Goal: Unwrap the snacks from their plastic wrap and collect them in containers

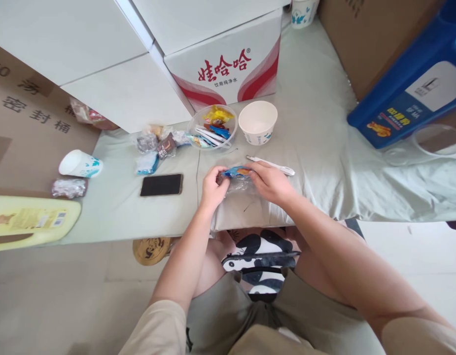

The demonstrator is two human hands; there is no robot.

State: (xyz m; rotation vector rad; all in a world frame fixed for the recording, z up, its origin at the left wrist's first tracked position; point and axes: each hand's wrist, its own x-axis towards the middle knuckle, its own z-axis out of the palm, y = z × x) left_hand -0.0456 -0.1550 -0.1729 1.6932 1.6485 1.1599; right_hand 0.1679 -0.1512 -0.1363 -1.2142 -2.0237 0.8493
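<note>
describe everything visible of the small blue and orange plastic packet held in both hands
The small blue and orange plastic packet is a crinkly wrapper, blue with an orange patch on top, clear and shiny below. It lies roughly level near the front edge of the pale green cloth-covered table. The left hand pinches its left end, the right hand grips its right end. Its contents cannot be made out.

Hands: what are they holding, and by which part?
A small blue-and-orange snack packet, left hand at its left end, right hand at its right end.
</note>
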